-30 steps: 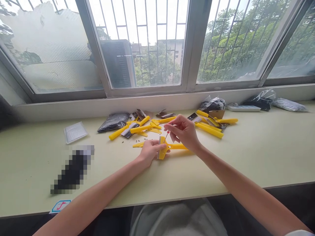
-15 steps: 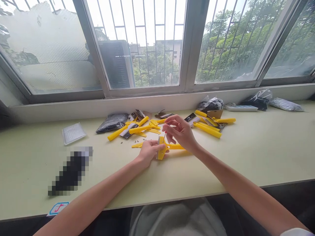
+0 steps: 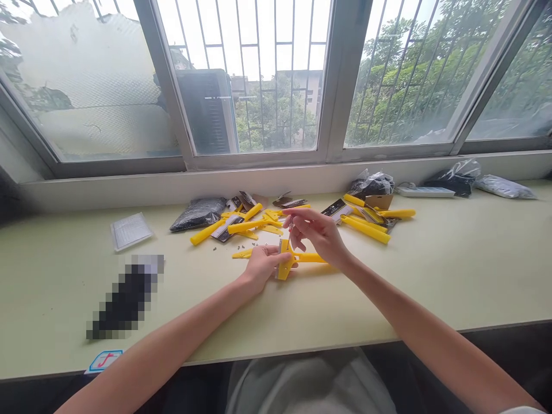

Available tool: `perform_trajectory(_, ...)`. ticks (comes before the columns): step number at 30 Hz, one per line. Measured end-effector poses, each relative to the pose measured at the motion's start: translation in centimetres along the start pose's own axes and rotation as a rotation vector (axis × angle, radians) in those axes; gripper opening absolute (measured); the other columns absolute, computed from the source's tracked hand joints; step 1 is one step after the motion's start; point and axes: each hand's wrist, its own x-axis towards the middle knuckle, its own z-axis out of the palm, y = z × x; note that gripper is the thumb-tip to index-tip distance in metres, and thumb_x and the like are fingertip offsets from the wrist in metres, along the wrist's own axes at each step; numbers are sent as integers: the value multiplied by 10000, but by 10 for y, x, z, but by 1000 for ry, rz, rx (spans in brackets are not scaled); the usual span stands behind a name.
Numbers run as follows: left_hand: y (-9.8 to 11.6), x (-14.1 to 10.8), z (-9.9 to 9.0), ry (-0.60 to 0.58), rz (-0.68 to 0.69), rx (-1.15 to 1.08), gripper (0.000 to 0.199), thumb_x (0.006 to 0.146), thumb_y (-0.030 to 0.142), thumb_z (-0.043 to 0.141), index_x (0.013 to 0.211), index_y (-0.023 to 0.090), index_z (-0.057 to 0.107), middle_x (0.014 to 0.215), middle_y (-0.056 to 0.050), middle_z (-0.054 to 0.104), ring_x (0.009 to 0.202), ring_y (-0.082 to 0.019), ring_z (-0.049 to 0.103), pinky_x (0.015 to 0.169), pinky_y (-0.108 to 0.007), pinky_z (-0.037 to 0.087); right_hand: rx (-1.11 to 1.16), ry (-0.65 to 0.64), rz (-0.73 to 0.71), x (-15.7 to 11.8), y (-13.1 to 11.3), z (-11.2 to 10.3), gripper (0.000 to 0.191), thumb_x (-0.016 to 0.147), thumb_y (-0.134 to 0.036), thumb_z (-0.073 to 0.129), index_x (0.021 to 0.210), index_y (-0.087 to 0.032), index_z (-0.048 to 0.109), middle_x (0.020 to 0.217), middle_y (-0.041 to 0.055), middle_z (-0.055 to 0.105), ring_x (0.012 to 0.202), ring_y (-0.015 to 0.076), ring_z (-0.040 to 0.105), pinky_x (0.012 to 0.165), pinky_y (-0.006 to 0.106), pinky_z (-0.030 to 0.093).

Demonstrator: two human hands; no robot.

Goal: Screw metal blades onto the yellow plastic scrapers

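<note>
In the head view, the left hand [image 3: 262, 265] pinches the yellow plastic scraper with a metal-edged head [image 3: 284, 271] at the frame's centre, just below the middle. Above it, the right hand [image 3: 319, 234] pinches a thin, red-marked metal driver [image 3: 288, 241], its tip at the scraper's head. Small metal screws [image 3: 240, 247] lie left of centre, near a flat yellow plastic piece [image 3: 241, 254].

The scraper [image 3: 284, 269] is in the left hand [image 3: 261, 267], over the table [image 3: 452, 270]; the screwdriver [image 3: 288, 241], in the right hand [image 3: 319, 233], stands at its head. Screws [image 3: 243, 247] lie on the table behind the left hand. Behind them is a heap [image 3: 248, 226], with a bag [image 3: 198, 214] at its left; another heap [image 3: 366, 228] lies right. A box [image 3: 131, 232] lies farther left, a label [image 3: 106, 360] at the near left edge.
</note>
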Motion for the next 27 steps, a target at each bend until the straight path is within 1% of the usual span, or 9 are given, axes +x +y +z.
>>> perform_trajectory(3, 0, 0, 0, -13, 4, -4, 296, 678, 264, 899, 847, 97, 721, 887, -148, 746, 866, -305, 757, 729, -417, 666, -13, 41, 23, -1, 0, 0, 264, 900, -449, 703, 928, -210, 595, 865, 11, 691, 487, 99, 626, 391, 227, 455)
perform_trajectory(5, 1, 0, 0, -13, 1, -8, 306, 676, 264, 901, 863, 96, 726, 888, -148, 748, 864, -303, 757, 727, -414, 667, -4, 83, 39, -1, 0, 1, 328, 844, -448, 767, 873, -221, 532, 847, -10, 691, 457, 96, 619, 348, 205, 413)
perform_trajectory(7, 1, 0, 0, -6, -2, -11, 314, 673, 263, 903, 875, 98, 729, 886, -146, 749, 863, -304, 758, 722, -411, 667, 4, 87, 40, -1, 0, 1, 346, 828, -462, 779, 911, -228, 537, 848, -23, 672, 444, 82, 603, 345, 197, 402)
perform_trajectory(11, 0, 0, 0, -2, -3, -12, 297, 679, 258, 896, 867, 100, 728, 869, -139, 745, 862, -303, 758, 726, -415, 667, -19, 16, 8, -1, 0, 0, 319, 937, -500, 633, 1091, -220, 642, 880, 12, 657, 499, 83, 606, 429, 236, 480)
perform_trajectory(14, 0, 1, 0, -7, 0, 0, 256, 707, 243, 869, 860, 95, 728, 878, -141, 744, 863, -301, 755, 734, -423, 667, -33, 26, 10, 0, 0, 1, 275, 932, -474, 651, 972, -202, 657, 849, 20, 682, 499, 104, 625, 417, 247, 483)
perform_trajectory(17, 0, 0, 0, -8, -4, 7, 244, 717, 228, 854, 879, 92, 733, 926, -151, 745, 865, -297, 753, 743, -428, 666, -11, 81, 32, -1, 0, 2, 272, 880, -427, 734, 873, -211, 569, 816, 1, 700, 466, 112, 633, 362, 221, 445)
perform_trajectory(20, 1, 0, 0, 1, -1, 0, 270, 703, 238, 866, 884, 90, 732, 935, -156, 742, 864, -298, 750, 742, -431, 665, 3, 74, 31, -2, 0, 1, 281, 883, -443, 727, 969, -220, 581, 833, -9, 681, 460, 95, 620, 368, 211, 449)
perform_trajectory(23, -1, 0, 0, -10, 12, 0, 287, 695, 257, 874, 881, 89, 733, 900, -148, 736, 871, -303, 748, 749, -437, 663, 7, -9, 15, -2, 0, 0, 319, 944, -491, 628, 1106, -217, 634, 902, 18, 662, 526, 96, 641, 433, 232, 498)
perform_trajectory(27, -1, 1, -1, -24, 17, 6, 293, 685, 275, 882, 852, 90, 729, 891, -146, 732, 876, -308, 747, 758, -439, 660, -6, -15, 23, -2, 1, 2, 255, 944, -448, 644, 968, -194, 640, 887, 28, 676, 540, 118, 664, 417, 236, 495)
